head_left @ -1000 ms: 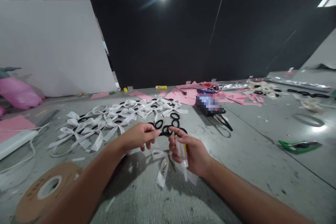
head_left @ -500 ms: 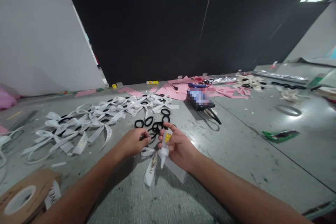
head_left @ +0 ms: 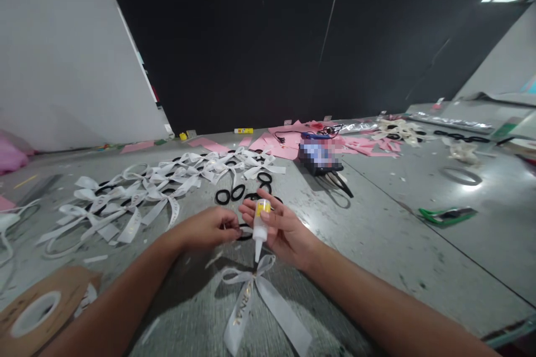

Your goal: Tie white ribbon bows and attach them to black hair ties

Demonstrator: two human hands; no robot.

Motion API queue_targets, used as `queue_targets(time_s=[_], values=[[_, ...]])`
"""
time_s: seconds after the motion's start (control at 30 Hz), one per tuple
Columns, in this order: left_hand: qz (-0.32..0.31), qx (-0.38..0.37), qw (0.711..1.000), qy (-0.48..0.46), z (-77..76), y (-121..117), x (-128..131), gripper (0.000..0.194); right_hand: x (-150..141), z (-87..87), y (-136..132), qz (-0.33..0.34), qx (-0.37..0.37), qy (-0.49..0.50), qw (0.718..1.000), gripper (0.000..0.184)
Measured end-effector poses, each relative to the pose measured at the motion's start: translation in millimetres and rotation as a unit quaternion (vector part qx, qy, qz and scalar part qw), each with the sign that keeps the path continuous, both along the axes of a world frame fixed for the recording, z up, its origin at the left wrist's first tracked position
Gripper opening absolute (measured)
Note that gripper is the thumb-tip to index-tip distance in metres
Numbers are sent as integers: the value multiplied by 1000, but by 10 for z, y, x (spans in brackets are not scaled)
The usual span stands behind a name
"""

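Note:
My right hand is closed round a small white glue bottle with a yellow label, its nozzle pointing down over a white ribbon bow lying on the grey floor. My left hand pinches a black hair ring just left of the bottle. Several more black hair rings lie beyond my hands. A spread of finished white bows with rings lies to the left.
A brown tape roll sits at the lower left. Black scissors and a dark box lie on pink paper sheets further back. A green tool lies at the right. Black panels stand behind.
The view tilted down. My left hand drew one black ring off the pile toward me. The glue bottle turned nozzle-down, and the white bow now lies below my hands.

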State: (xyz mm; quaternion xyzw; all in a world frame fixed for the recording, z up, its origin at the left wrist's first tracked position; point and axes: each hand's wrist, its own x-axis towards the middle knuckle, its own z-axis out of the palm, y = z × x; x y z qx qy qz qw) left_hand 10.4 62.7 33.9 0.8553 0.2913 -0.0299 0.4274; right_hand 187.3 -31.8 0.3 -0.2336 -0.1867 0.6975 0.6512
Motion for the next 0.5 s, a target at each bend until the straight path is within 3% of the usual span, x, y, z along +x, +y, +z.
queue_targets(time_s=[0.1,0.33,0.43,0.5], values=[[37,31,999,-12,-41,41,-1,31,2,-44,19,18,12,-2,1000,60],[12,22,999,30,-92,2,-4,13,5,-80,35,34,27,-16,999,50],[16,58,998,34,-114,-12,2,12,6,-80,27,29,26,-21,999,49],[34,39,999,8,-128,-14,9,14,10,-86,24,22,21,-24,999,53]])
